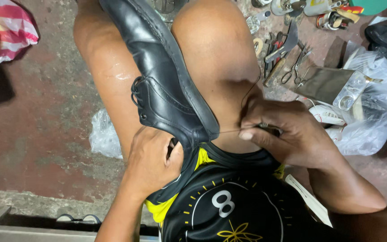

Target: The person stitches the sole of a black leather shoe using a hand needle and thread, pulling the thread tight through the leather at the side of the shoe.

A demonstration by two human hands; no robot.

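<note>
A black leather lace-up shoe lies sole-side right between my bare knees, its heel end toward my lap. My left hand is closed around the heel end, fingers tucked inside the opening. My right hand rests on my right thigh and pinches a thin needle-like tool, with a dark thread stretched taut from the shoe's heel seam to my fingers and looping up over my knee.
Several tools, scissors and pliers lie on the reddish floor at upper right beside a clear plastic bag and a small glass jar. A crumpled plastic bag sits under my left leg. A striped pink bag is at top left.
</note>
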